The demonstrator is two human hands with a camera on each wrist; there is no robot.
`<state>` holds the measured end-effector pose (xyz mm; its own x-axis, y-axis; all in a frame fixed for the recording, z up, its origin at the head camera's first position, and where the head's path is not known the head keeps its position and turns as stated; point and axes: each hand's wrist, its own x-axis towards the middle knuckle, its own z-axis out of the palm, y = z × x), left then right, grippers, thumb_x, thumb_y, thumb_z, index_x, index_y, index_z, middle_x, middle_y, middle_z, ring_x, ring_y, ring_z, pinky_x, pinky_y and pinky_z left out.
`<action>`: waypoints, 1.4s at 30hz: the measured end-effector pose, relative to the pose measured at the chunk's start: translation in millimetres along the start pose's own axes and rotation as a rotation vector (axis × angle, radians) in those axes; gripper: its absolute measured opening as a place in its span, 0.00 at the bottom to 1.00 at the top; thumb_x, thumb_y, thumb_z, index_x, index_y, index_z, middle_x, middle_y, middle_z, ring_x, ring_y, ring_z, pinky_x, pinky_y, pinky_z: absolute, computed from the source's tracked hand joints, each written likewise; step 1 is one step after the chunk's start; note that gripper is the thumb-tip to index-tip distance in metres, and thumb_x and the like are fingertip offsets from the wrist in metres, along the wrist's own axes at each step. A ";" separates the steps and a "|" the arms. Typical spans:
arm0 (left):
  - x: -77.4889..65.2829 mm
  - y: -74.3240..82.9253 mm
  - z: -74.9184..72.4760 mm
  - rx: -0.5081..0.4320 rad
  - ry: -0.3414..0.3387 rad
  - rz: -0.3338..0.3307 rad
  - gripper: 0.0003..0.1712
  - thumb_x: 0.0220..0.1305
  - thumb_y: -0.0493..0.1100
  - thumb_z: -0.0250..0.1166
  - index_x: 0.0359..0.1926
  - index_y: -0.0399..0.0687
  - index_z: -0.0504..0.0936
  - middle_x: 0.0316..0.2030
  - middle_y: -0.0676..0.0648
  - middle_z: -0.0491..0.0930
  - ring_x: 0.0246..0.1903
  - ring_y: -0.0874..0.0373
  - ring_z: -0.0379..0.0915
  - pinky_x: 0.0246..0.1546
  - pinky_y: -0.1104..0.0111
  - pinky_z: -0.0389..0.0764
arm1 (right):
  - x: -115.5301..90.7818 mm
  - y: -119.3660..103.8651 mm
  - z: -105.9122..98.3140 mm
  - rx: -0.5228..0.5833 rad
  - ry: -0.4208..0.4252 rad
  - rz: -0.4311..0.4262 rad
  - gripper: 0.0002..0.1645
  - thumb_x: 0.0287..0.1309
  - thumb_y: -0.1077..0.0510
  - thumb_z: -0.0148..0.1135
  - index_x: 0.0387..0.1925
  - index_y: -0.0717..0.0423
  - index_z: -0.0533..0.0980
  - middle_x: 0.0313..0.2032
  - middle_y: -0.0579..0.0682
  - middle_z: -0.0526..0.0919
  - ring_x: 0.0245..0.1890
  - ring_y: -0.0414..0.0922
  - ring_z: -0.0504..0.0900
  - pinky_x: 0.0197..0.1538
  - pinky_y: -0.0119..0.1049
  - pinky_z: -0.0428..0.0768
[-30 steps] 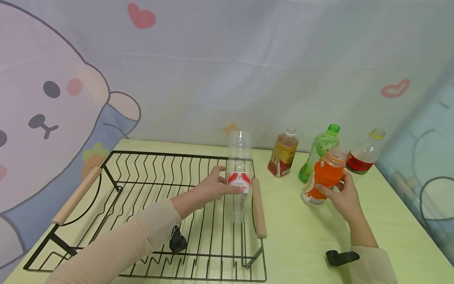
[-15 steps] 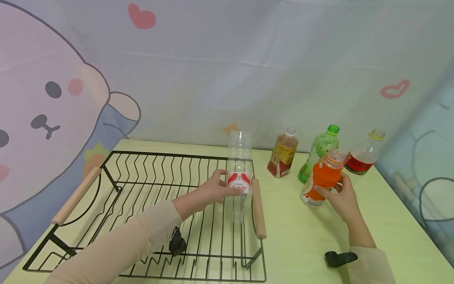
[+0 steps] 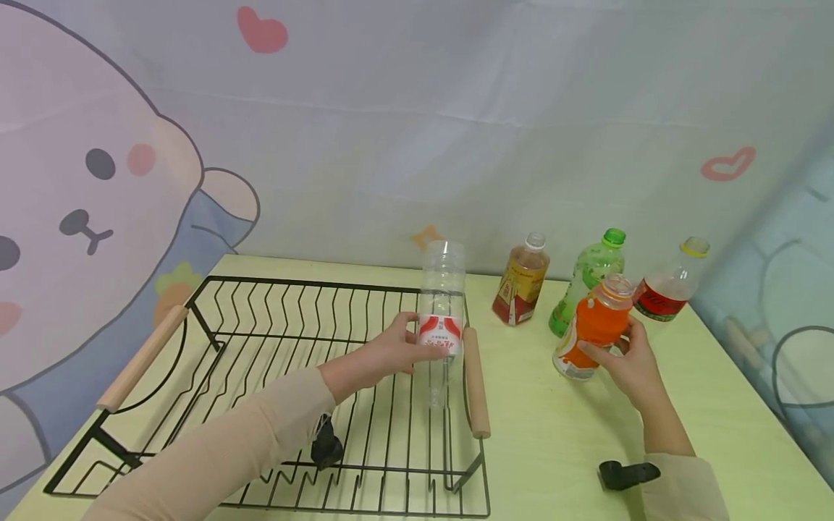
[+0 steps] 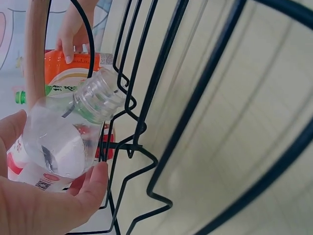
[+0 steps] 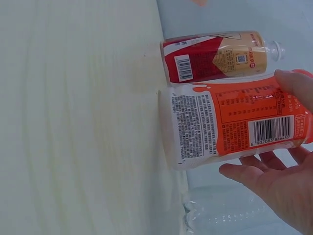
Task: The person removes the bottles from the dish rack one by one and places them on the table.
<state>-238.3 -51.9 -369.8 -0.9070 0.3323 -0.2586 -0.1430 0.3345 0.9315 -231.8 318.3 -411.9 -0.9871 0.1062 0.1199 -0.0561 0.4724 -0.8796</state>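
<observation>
My left hand (image 3: 391,351) grips a clear plastic bottle (image 3: 441,278) with a red-and-white label, neck down, at the right end of a black wire dish rack (image 3: 300,336). In the left wrist view its open mouth (image 4: 110,90) is close to the bent wires. To the right of the rack, my right hand (image 3: 628,373) holds an orange-labelled plastic bottle (image 3: 601,318) upright with a slight lean, thumb in front and fingers behind. Its white base (image 5: 168,129) shows close to the table in the right wrist view.
Behind the orange bottle stand a green bottle (image 3: 596,264) and a red-labelled clear bottle (image 3: 664,289). A yellow-and-red-labelled bottle (image 3: 521,282) stands near the back edge. The rack has wooden handles, the right handle (image 3: 476,383) beside the held clear bottle. A printed cloth (image 3: 365,130) hangs behind the table.
The orange bottle has dropped very slightly with my right hand around it. My left hand and the clear bottle hold almost still.
</observation>
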 end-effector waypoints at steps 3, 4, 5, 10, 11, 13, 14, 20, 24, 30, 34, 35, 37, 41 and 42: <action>-0.4 0.8 -1.8 -0.005 -0.003 -0.006 0.50 0.58 0.47 0.71 0.71 0.44 0.49 0.52 0.38 0.70 0.48 0.47 0.74 0.48 0.55 0.79 | -0.3 -2.6 -1.3 -0.015 0.007 -0.004 0.55 0.62 0.50 0.63 0.73 0.60 0.38 0.67 0.61 0.56 0.64 0.59 0.63 0.62 0.49 0.71; -0.8 1.3 -2.5 -0.005 -0.006 -0.006 0.49 0.58 0.47 0.70 0.71 0.44 0.49 0.52 0.38 0.70 0.48 0.47 0.75 0.48 0.55 0.79 | -0.6 -3.8 -1.9 -0.016 0.012 -0.005 0.55 0.62 0.50 0.63 0.74 0.60 0.38 0.67 0.61 0.56 0.64 0.59 0.63 0.63 0.49 0.71; -2.0 2.4 -3.0 -0.004 -0.010 -0.006 0.49 0.58 0.47 0.70 0.71 0.44 0.49 0.52 0.38 0.71 0.48 0.48 0.75 0.48 0.55 0.79 | -0.8 -4.9 -2.4 -0.003 0.015 -0.009 0.55 0.62 0.50 0.63 0.74 0.60 0.37 0.67 0.61 0.56 0.64 0.59 0.63 0.64 0.52 0.69; -4.8 8.1 -5.5 -0.009 -0.025 0.001 0.48 0.59 0.45 0.70 0.71 0.44 0.49 0.49 0.39 0.72 0.46 0.49 0.75 0.48 0.56 0.79 | -2.6 -10.1 -7.2 0.043 0.032 -0.029 0.54 0.62 0.52 0.63 0.74 0.59 0.38 0.67 0.63 0.54 0.64 0.61 0.60 0.66 0.59 0.61; -5.1 9.6 -5.9 -0.011 -0.026 0.003 0.48 0.59 0.45 0.70 0.71 0.44 0.50 0.49 0.40 0.73 0.46 0.49 0.76 0.48 0.56 0.79 | -3.1 -11.1 -8.7 0.049 0.036 -0.033 0.53 0.62 0.52 0.63 0.74 0.58 0.38 0.67 0.62 0.54 0.64 0.60 0.60 0.67 0.58 0.60; -4.5 12.0 -7.0 -0.017 -0.029 0.012 0.48 0.59 0.45 0.69 0.71 0.44 0.50 0.48 0.40 0.72 0.47 0.49 0.75 0.48 0.56 0.79 | -4.2 -13.4 -12.6 0.053 0.051 -0.044 0.52 0.62 0.53 0.63 0.74 0.57 0.39 0.64 0.57 0.57 0.65 0.59 0.60 0.68 0.55 0.59; -4.5 13.5 -7.5 -0.017 -0.030 0.019 0.47 0.59 0.45 0.69 0.71 0.44 0.50 0.49 0.40 0.72 0.47 0.49 0.75 0.48 0.56 0.79 | -4.9 -14.7 -14.8 0.052 0.061 -0.050 0.52 0.63 0.53 0.63 0.74 0.57 0.40 0.63 0.53 0.58 0.65 0.57 0.60 0.69 0.53 0.59; -5.0 22.0 -12.3 -0.008 -0.036 0.053 0.47 0.59 0.44 0.69 0.71 0.45 0.50 0.50 0.39 0.72 0.51 0.44 0.74 0.48 0.55 0.79 | -10.6 -23.3 -26.2 0.079 0.132 -0.095 0.49 0.62 0.59 0.63 0.73 0.57 0.42 0.52 0.32 0.61 0.64 0.42 0.63 0.69 0.35 0.59; -7.1 28.5 -16.3 0.000 -0.037 0.063 0.46 0.59 0.44 0.69 0.71 0.46 0.51 0.50 0.39 0.72 0.52 0.42 0.73 0.50 0.53 0.78 | -14.9 -32.0 -31.0 0.094 0.156 -0.138 0.47 0.61 0.61 0.63 0.72 0.57 0.45 0.52 0.32 0.63 0.64 0.40 0.63 0.68 0.27 0.58; -15.3 39.9 -22.8 0.033 -0.036 0.076 0.43 0.59 0.45 0.69 0.69 0.49 0.54 0.49 0.41 0.71 0.49 0.45 0.74 0.49 0.56 0.78 | -20.3 -52.4 -40.5 0.024 0.184 -0.212 0.48 0.61 0.63 0.62 0.73 0.54 0.44 0.55 0.31 0.62 0.70 0.44 0.58 0.67 0.22 0.55; -21.6 47.5 -26.1 0.064 -0.044 0.092 0.42 0.59 0.45 0.68 0.69 0.48 0.54 0.49 0.41 0.70 0.45 0.50 0.75 0.47 0.58 0.78 | -22.7 -69.8 -47.0 -0.016 0.176 -0.286 0.47 0.61 0.65 0.61 0.73 0.50 0.45 0.56 0.30 0.61 0.71 0.43 0.57 0.67 0.20 0.54; -22.9 49.3 -26.8 0.076 -0.044 0.095 0.42 0.59 0.46 0.68 0.68 0.48 0.55 0.49 0.42 0.71 0.44 0.51 0.75 0.46 0.59 0.78 | -22.9 -74.7 -48.1 -0.020 0.172 -0.308 0.47 0.61 0.66 0.61 0.73 0.50 0.46 0.56 0.30 0.61 0.71 0.43 0.57 0.67 0.20 0.54; -25.2 52.7 -28.1 0.104 -0.043 0.096 0.43 0.59 0.46 0.69 0.68 0.49 0.55 0.49 0.42 0.71 0.43 0.52 0.75 0.44 0.61 0.78 | -23.3 -84.9 -49.4 -0.039 0.166 -0.351 0.48 0.59 0.68 0.62 0.73 0.50 0.47 0.57 0.32 0.61 0.71 0.43 0.58 0.67 0.20 0.55; -30.1 60.2 -29.8 0.149 -0.036 0.089 0.45 0.58 0.48 0.70 0.70 0.51 0.54 0.50 0.42 0.71 0.43 0.52 0.74 0.43 0.64 0.78 | -23.2 -106.4 -49.2 -0.094 0.134 -0.394 0.49 0.56 0.67 0.66 0.73 0.51 0.50 0.59 0.38 0.63 0.70 0.42 0.60 0.64 0.17 0.57; -31.4 62.3 -30.0 0.158 -0.039 0.089 0.45 0.58 0.48 0.70 0.70 0.51 0.54 0.51 0.42 0.71 0.44 0.52 0.74 0.43 0.64 0.78 | -23.2 -112.0 -48.7 -0.111 0.122 -0.400 0.50 0.55 0.67 0.67 0.73 0.52 0.50 0.59 0.41 0.64 0.70 0.42 0.60 0.64 0.16 0.57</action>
<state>-230.6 -68.0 -296.0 -0.8970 0.3993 -0.1898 0.0033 0.4355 0.9002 -195.3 305.6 -293.8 -0.8656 -0.0044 0.5007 -0.4071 0.5882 -0.6988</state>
